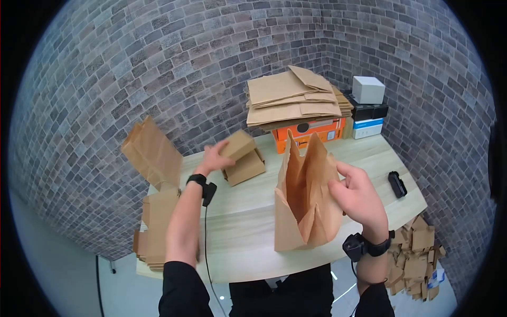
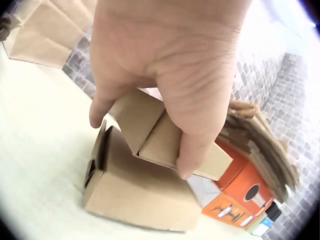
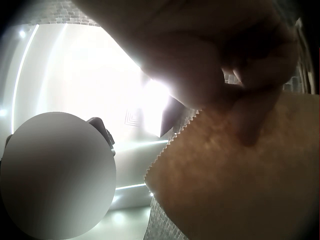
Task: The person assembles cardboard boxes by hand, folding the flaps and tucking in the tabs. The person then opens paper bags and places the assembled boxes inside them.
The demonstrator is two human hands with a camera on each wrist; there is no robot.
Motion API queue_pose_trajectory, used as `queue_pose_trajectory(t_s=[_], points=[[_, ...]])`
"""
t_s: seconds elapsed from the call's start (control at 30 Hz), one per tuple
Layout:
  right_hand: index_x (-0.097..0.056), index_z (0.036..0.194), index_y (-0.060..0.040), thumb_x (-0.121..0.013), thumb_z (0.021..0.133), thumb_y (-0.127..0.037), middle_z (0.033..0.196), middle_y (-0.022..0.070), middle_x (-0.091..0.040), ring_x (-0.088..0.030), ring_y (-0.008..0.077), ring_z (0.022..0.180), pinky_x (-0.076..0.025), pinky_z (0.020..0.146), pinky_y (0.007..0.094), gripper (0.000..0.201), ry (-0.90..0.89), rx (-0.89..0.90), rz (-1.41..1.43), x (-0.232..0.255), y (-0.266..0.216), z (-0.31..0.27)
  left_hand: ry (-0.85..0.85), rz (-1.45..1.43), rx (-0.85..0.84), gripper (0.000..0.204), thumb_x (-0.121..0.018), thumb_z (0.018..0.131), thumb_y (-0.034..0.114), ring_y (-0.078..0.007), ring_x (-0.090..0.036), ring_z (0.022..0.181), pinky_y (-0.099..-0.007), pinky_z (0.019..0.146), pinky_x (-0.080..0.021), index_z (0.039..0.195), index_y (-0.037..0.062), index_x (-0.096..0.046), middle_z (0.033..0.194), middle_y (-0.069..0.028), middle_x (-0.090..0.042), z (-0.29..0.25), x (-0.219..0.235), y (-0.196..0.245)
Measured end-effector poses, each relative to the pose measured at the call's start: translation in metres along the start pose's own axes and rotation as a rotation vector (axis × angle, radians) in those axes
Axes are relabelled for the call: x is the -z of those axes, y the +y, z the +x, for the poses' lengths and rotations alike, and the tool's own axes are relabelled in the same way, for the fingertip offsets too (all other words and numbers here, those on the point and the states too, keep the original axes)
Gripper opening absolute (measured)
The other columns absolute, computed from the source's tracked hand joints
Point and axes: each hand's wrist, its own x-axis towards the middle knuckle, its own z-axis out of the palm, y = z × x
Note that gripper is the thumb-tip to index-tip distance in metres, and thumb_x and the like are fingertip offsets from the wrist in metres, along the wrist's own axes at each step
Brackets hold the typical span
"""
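Open bag (image 1: pixel 318 196) near table edge (image 1: pixel 243 276)

Left hand (image 1: pixel 215 158) grips a small cardboard box (image 1: pixel 238 145) over a second box (image 1: pixel 246 170); right hand (image 1: pixel 360 196) holds an open paper bag (image 1: pixel 305 203).

The nearer paper bag (image 1: pixel 290 227), before the stacked bags (image 1: pixel 282 89), has the upper box (image 1: pixel 238 145) over the lower box (image 1: pixel 246 170) at its left.

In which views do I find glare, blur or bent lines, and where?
Head: dark corners, curved rows on the brick wall, slight blur on the upper box. Left wrist: washed-out white at upper right. Right wrist: strong glare beside the paper bag, the right hand in shadow.
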Motion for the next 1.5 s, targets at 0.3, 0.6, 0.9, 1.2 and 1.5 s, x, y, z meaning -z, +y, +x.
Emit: queue_pose_trajectory(t_s=[0.3, 0.6, 0.9, 1.2, 1.5], points=[[-0.053, 0.130, 0.0022, -0.042, 0.089, -0.004, 0.072, 0.0083, -0.067, -0.061, 0.0128, 0.050, -0.050, 0.046, 0.0266, 0.043, -0.057, 0.093, -0.058, -0.039, -0.014, 0.035, 0.076, -0.358, -0.616, 0.042, -0.072, 0.078, 0.018, -0.0238, -0.054, 0.123, -0.0350, 0.102, -0.044, 0.119, 0.0074, -0.068, 0.139, -0.0092, -0.050, -0.175, 0.222, 0.228], [-0.053, 0.130, 0.0026, -0.041, 0.093, -0.007, 0.075, 0.0056, -0.068, -0.058, 0.0074, 0.048, -0.045, 0.040, 0.0226, 0.041, -0.030, 0.092, -0.084, -0.040, -0.005, 0.029, -0.023, 0.248, -0.437, 0.041, -0.069, 0.083, 0.036, -0.0225, -0.057, 0.108, -0.0377, 0.091, -0.047, 0.110, 0.0053, -0.068, 0.117, -0.0108, -0.058, -0.238, 0.210, 0.292], [-0.052, 0.130, 0.0050, -0.041, 0.090, -0.005, 0.066, 0.0079, -0.065, -0.060, 0.0132, 0.048, -0.050, 0.047, 0.0275, 0.043, 0.002, 0.102, -0.007, -0.046, 0.005, 0.024, -0.226, 0.589, -0.069, 0.056, -0.054, 0.084, 0.049, -0.0265, -0.063, 0.081, -0.0379, 0.071, -0.052, 0.102, -0.0023, -0.067, 0.087, -0.0168, -0.066, -0.193, 0.182, 0.317], [-0.044, 0.141, 0.0041, -0.041, 0.090, -0.003, 0.061, 0.0068, -0.062, -0.060, 0.0138, 0.048, -0.050, 0.046, 0.0281, 0.051, 0.011, 0.039, -0.037, -0.051, 0.010, 0.020, -0.379, 0.701, -0.100, 0.059, -0.048, 0.089, 0.049, -0.0379, -0.066, 0.101, -0.0433, 0.088, -0.053, 0.115, -0.0005, -0.068, 0.108, -0.0240, -0.068, -0.168, 0.109, 0.355], [-0.043, 0.140, 0.0061, -0.042, 0.093, -0.004, 0.066, 0.0072, -0.064, -0.061, 0.0127, 0.049, -0.049, 0.045, 0.0258, 0.048, 0.096, 0.049, 0.128, -0.036, 0.026, 0.019, -0.740, 0.511, -0.100, 0.070, -0.045, 0.091, 0.061, -0.0309, -0.060, 0.115, -0.0430, 0.086, -0.054, 0.143, 0.0135, -0.049, 0.133, -0.0155, -0.059, -0.118, 0.075, 0.324]])
